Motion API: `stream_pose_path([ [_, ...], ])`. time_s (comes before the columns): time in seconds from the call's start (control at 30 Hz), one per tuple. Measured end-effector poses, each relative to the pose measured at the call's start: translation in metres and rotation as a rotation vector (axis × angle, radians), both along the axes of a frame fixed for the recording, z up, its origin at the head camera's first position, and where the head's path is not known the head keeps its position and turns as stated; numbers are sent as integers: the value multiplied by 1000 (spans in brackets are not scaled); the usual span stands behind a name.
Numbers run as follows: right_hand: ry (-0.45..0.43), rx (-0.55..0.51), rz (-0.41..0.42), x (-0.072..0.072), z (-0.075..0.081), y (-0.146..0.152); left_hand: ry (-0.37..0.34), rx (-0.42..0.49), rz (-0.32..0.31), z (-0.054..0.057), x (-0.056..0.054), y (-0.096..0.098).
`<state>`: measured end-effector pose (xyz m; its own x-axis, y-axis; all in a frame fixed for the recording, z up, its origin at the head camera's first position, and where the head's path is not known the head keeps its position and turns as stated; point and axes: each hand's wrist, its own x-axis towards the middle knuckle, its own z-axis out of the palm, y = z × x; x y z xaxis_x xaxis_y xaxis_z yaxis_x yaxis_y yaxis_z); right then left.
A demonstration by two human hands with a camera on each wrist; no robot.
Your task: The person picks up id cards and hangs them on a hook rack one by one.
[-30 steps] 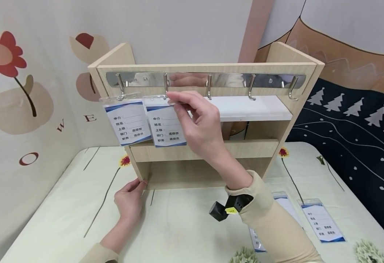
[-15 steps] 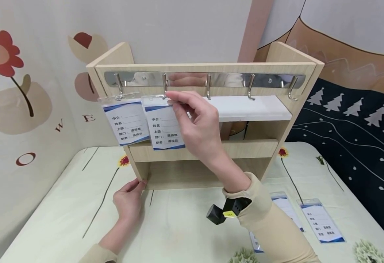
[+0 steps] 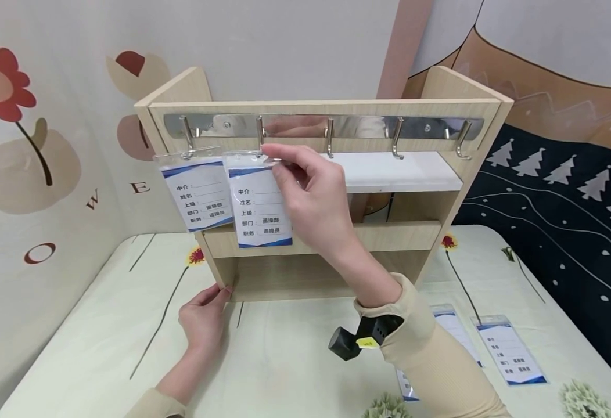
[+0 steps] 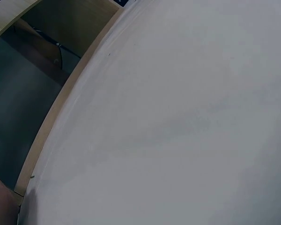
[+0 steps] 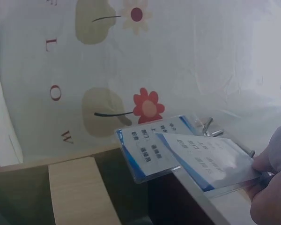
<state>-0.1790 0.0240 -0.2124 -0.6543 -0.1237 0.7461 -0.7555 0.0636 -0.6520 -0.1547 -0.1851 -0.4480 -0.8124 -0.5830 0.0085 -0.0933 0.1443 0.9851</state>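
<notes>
My right hand (image 3: 318, 203) pinches the top right corner of a clear badge holder (image 3: 261, 212) between thumb and forefinger. The holder's top edge is right at the tip of the second hook (image 3: 261, 130) from the left, and its card hangs nearly straight. To its left, a second badge holder (image 3: 197, 197) hangs tilted on the leftmost hook (image 3: 186, 132). The right wrist view shows the pinched badge holder (image 5: 206, 159) in front of the hung one. My left hand (image 3: 205, 319) grips the lower front left corner of the wooden shelf (image 3: 321, 238), with fingertips at its side panel.
Three more hooks, including a middle one (image 3: 330, 136), continue rightward along the shiny metal strip (image 3: 368, 126). On the white flowered cloth (image 3: 284, 360) lie more badge holders, one (image 3: 511, 351) in full view and others partly behind the right sleeve (image 3: 426, 342).
The lower end of the pinched badge holder has swung down, so its card faces forward more squarely. My right hand keeps its pinch, and my left hand stays at the shelf corner.
</notes>
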Motion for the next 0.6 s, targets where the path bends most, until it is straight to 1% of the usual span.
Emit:
stream_pose_path([
  [0.1,-37,7,-18,-2,-1,0,-2,-5,-13,0,1,0],
  [0.17,-37,8,-26,-4,-2,0,-1,-10,-24,0,1,0],
  [0.27,-13,3,-30,-6,-3,0,5,-16,-34,1,1,0],
  [0.43,20,-9,-21,-7,-6,-1,14,-18,-27,1,1,-1],
  [0.6,45,-57,12,-6,-15,-1,12,-16,-31,0,2,-2],
])
